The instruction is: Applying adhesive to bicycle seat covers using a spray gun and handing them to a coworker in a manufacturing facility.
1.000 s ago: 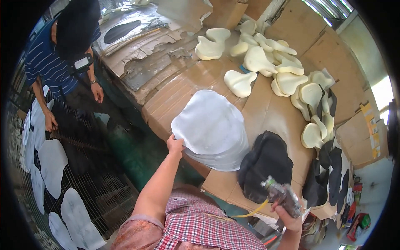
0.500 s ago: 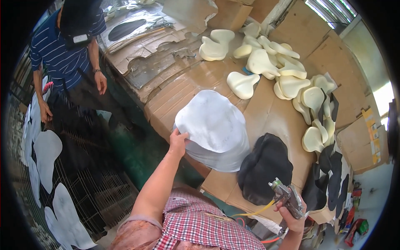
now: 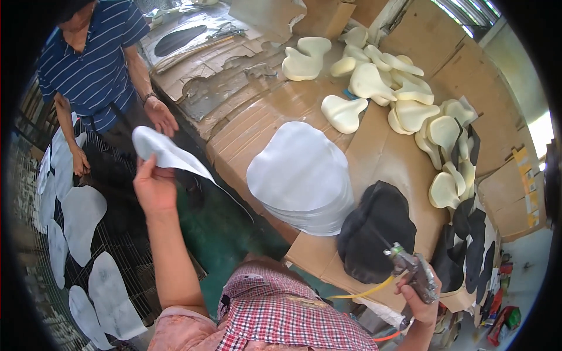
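My left hand (image 3: 153,186) is raised off to the left and pinches one thin white cut sheet (image 3: 167,152), which hangs free over the green floor. A stack of the same white sheets (image 3: 301,172) lies on the cardboard-covered table (image 3: 383,149) to its right. At the lower right my right hand (image 3: 418,295) grips a metal spray gun (image 3: 410,270) with a yellow hose, held just below a pile of black cut pieces (image 3: 374,231).
Cream foam shapes (image 3: 404,96) are heaped at the table's far side, more black pieces (image 3: 471,248) at its right end. A person in a striped blue shirt (image 3: 93,64) stands at the left. White sheets (image 3: 82,213) lie spread on a wire rack.
My left hand has lifted one white sheet off the stack and carried it left and up. The right hand with the spray gun has stayed put.
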